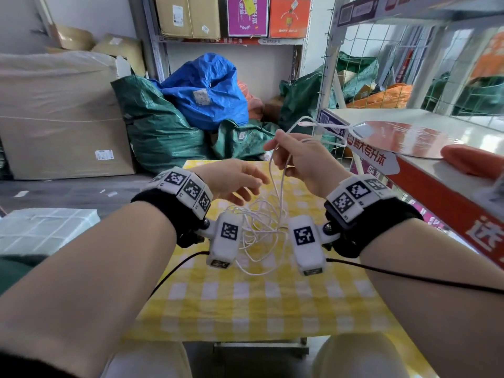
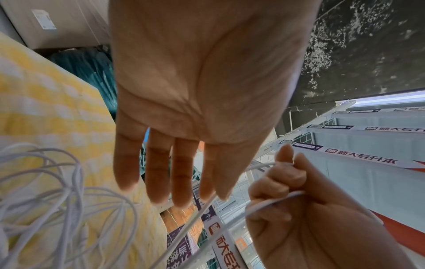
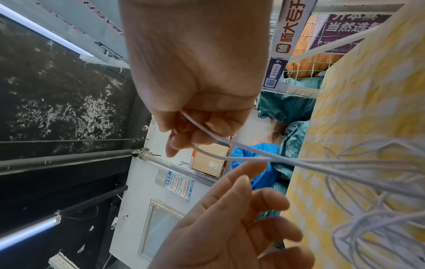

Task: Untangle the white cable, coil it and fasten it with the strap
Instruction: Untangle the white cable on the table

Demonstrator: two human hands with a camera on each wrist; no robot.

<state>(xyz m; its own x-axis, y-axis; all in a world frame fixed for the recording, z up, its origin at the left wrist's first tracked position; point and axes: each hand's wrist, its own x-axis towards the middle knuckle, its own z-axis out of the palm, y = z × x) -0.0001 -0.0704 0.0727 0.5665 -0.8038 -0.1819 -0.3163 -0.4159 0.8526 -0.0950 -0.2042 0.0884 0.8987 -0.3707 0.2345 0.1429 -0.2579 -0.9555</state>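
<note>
Above the bench (image 1: 272,309), the right hand (image 1: 302,162) is pinching the cable (image 1: 261,227) while the left hand (image 1: 234,181) is hovering beside it, fingers relaxed.

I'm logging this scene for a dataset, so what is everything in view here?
white cable: one, white, tangled on the tablecloth, strands rising to the right hand
tablecloth: one, yellow and white check, over the table
sacks: several, green, floor behind the table
blue sack: one, on the green sacks
cardboard boxes: several, brown, back shelf
shelf: one, white with red edge, right
left hand: open, beside the strands
right hand: pinches the cable
</note>
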